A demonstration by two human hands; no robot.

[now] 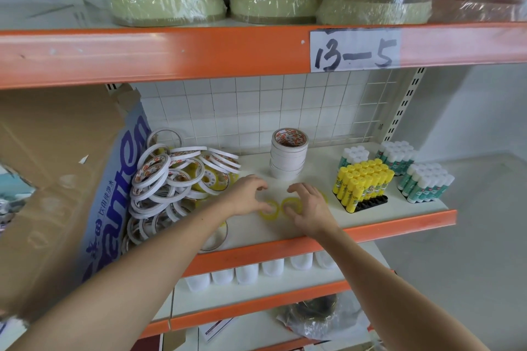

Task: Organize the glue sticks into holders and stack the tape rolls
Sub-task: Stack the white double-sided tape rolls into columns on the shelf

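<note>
Two small yellow tape rolls lie flat side by side on the white shelf [285, 231]. My left hand [249, 194] hovers over the left yellow roll [268, 206], fingers curled, thumb at its edge. My right hand [309, 206] arches over the right yellow roll [291, 204], thumb on its near rim. Whether either roll is gripped is unclear. A stack of white tape rolls [289, 154] stands behind the hands. A loose pile of white and yellow tape rolls [174, 182] lies to the left. Yellow glue sticks [360, 182] stand in a black holder [370, 204].
White-capped green glue sticks stand in groups at the right [426, 184], [396, 155], [353, 155]. A torn cardboard box [65, 179] leans at the left. An orange beam [171, 51] runs overhead, with wrapped tape bundles above. White containers [248, 272] line the shelf below.
</note>
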